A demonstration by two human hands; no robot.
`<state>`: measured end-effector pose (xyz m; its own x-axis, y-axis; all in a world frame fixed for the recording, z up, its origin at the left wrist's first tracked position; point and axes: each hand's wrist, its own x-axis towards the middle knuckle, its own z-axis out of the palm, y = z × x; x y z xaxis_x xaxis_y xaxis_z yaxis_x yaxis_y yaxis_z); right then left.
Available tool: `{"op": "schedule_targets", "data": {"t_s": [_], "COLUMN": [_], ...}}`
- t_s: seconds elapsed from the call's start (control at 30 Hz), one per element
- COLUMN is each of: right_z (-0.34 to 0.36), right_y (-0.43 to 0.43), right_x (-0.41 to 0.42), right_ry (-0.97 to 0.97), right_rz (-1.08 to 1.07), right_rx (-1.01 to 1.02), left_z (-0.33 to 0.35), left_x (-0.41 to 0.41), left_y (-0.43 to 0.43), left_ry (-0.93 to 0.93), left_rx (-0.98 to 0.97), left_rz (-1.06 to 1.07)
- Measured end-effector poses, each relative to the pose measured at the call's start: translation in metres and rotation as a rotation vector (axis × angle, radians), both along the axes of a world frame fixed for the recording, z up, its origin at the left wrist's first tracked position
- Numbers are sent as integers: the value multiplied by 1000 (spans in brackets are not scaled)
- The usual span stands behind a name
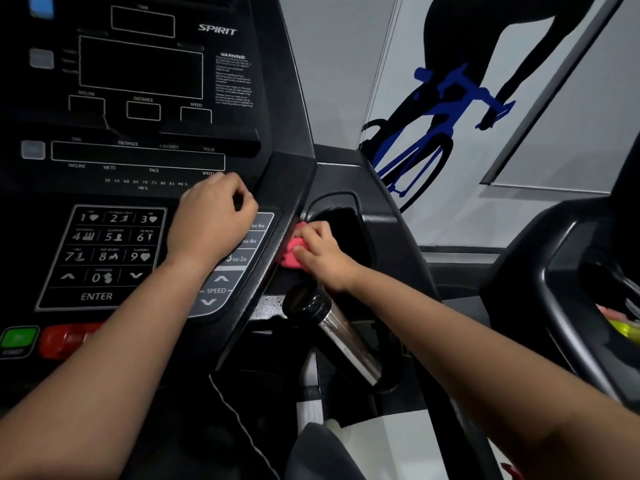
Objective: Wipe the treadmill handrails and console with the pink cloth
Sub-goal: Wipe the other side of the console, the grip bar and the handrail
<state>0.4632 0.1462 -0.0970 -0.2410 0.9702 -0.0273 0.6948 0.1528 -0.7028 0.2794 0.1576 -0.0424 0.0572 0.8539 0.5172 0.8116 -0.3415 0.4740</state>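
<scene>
The black treadmill console [138, 161] fills the left half of the head view, with a number keypad [104, 251] and a grey speed button strip [221, 285]. My right hand [320, 252] holds the bunched pink cloth [290, 252] against the console's right edge, beside the cup holder recess [346, 233]. My left hand [211, 220] rests on the console face above the speed buttons, fingers loosely curled and holding nothing. The metal grip of the handrail [346, 341] runs down below my right wrist.
A green start button [17, 339] and a red stop button [65, 339] sit at the lower left. A second machine's dark frame [568, 289] stands at the right. A wall graphic of a cyclist [443, 109] is behind.
</scene>
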Motion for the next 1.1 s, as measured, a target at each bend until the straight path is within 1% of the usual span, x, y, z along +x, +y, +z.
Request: {"op": "schedule_targets", "data": {"t_s": [0.07, 0.23, 0.3, 0.37, 0.43, 0.53, 0.6, 0.67, 0.77, 0.8, 0.87, 0.93, 1.0, 1.1], "right_z": [-4, -3, -2, 3, 11, 20, 25, 30, 36, 36, 32, 22, 11, 0], "right_y": [20, 44, 47, 53, 62, 71, 76, 81, 90, 93, 94, 86, 73, 48], "right_x": [0, 1, 10, 26, 40, 44, 37, 27, 6, -1, -11, -20, -26, -25], "right_ry": [-40, -336, -410, -400, -338, -168, -71, -7, 2, -3, 35, 174, 284, 268], "right_rz": [-109, -268, -330, -457, -649, -890, -951, -889, -698, -686, -732, -776, -731, -510], "right_rx": [36, 290, 389, 433, 436, 390, 394, 421, 516, 535, 526, 440, 313, 130], "left_z": [0, 3, 3, 3, 1, 0, 0, 0, -1, -1, 0, 0, 0, 0], "left_x": [1, -1, -1, -1, -1, 0, 2, 2, 2, 2, 2, 2, 1, 1], "left_y": [0, 2, 1, 0, 1, 2, 4, 5, 5, 5, 5, 6, 6, 8], "left_ry": [22, 25, 14, 9, 6, 16, 28, 35, 37, 36, 37, 39, 40, 56], "left_rx": [4, -21, -32, -31, -25, -20, -16, -15, -3, -2, -5, -6, -8, -12], "left_rz": [2, 11, 2, -1, 7, 19, 21, 21, 25, 26, 27, 23, 20, 18]}}
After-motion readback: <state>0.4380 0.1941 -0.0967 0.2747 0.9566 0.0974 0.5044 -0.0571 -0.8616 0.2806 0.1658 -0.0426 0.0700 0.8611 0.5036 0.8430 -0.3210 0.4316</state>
